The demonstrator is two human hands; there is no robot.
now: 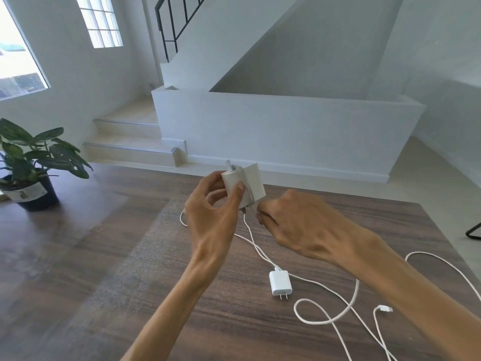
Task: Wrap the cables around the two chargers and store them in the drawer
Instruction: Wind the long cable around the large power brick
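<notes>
My left hand (pixel 212 217) holds a large white square charger (pixel 251 182) up above the table, thumb on its near face. A turn or so of white cable runs around the charger's middle. My right hand (pixel 289 221) is closed on that cable just below and right of the charger. The loose cable (pixel 250 230) drops from the charger to the table. A second, smaller white charger (pixel 280 282) lies flat on the table with its prongs toward me, its own cable (pixel 325 319) looped loosely to the right, ending in a plug (pixel 386 308).
The dark wooden table (pixel 130 256) fills the foreground. A potted plant (pixel 33 165) stands at its far left. Behind are white stairs (pixel 130 142) and a low white wall (pixel 286 131). A black metal leg (pixel 472 231) shows at the right edge. No drawer is in view.
</notes>
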